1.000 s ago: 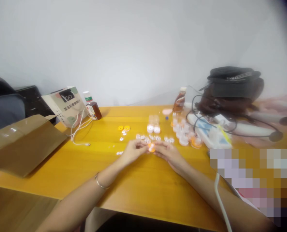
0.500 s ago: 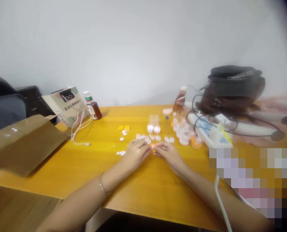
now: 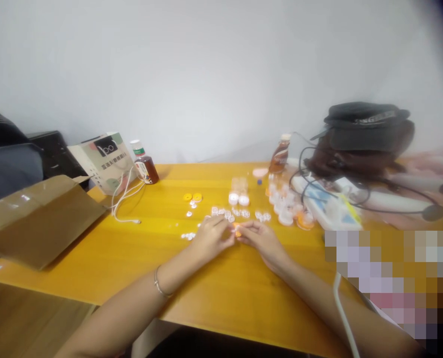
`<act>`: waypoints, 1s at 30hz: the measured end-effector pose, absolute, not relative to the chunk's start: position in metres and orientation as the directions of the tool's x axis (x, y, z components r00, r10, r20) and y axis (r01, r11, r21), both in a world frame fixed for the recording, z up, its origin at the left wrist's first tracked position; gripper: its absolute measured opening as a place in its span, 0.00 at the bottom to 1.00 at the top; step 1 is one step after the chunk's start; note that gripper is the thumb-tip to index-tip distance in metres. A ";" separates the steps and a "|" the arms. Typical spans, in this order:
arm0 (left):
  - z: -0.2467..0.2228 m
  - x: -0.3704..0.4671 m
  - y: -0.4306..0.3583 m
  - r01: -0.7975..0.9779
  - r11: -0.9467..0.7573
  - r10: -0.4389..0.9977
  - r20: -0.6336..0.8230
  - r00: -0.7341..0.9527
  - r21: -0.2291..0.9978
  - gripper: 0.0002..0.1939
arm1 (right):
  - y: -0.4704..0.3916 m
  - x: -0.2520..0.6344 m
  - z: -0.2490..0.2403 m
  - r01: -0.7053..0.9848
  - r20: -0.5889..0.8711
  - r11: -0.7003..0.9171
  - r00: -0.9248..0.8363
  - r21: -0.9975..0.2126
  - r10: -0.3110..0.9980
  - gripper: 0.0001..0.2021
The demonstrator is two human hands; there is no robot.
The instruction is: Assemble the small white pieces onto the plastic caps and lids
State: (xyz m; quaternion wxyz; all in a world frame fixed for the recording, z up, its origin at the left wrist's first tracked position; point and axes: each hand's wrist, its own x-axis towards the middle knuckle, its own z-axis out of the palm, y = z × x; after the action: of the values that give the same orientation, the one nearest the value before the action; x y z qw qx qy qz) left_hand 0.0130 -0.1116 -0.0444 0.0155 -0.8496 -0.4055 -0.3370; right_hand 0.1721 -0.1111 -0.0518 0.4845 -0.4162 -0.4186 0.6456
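Note:
A small orange piece (image 3: 237, 229) with some white on it is pinched between my two hands above the wooden table (image 3: 132, 258). My left hand (image 3: 213, 235) grips it from the left, fingers bent together. From the right, my right hand (image 3: 259, 238) closes thumb and fingers on the same piece. Just beyond the hands lie several small white round parts (image 3: 240, 213). Behind those stand white round pieces (image 3: 238, 199) by clear ones. Two yellow discs (image 3: 192, 197) and small white bits (image 3: 187, 236) lie to the left.
Clear and orange containers (image 3: 285, 214) cluster at right, beside a power strip (image 3: 320, 201) with cables. A brown bottle (image 3: 280, 154) and a black bag (image 3: 363, 134) stand behind. Further left are a dark bottle (image 3: 147, 169), a paper bag (image 3: 111, 161) and an open cardboard box (image 3: 46, 219).
The whole view has shifted slightly, so the table's items appear a little further right. Both hands keep the orange piece between them, with the fingers barely moved.

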 end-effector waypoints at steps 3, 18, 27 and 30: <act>-0.043 0.010 -0.110 0.648 -0.688 0.692 0.566 0.449 0.326 0.05 | -0.111 0.174 -0.051 -0.289 -0.148 -0.204 -0.206 -0.935 0.967 0.08; -0.039 0.000 -0.108 0.591 -0.807 0.510 0.507 0.695 0.002 0.11 | -0.109 0.177 -0.054 -0.332 -0.182 -0.249 -0.220 -0.910 0.958 0.06; -0.044 -0.001 -0.106 0.607 -0.795 0.496 0.561 0.662 -0.013 0.10 | -0.107 0.179 -0.052 -0.363 -0.163 -0.244 -0.240 -0.899 0.957 0.09; -0.046 -0.002 -0.103 0.602 -0.798 0.488 0.613 0.622 0.025 0.09 | -0.107 0.179 -0.051 -0.375 -0.135 -0.224 -0.248 -0.899 0.959 0.12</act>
State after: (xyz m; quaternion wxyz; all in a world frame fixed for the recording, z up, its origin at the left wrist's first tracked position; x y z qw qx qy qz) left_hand -0.0015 -0.1034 -0.0455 0.0914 -0.8958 -0.3041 -0.3111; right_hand 0.1793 -0.1070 -0.0511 0.4857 -0.3740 -0.3902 0.6870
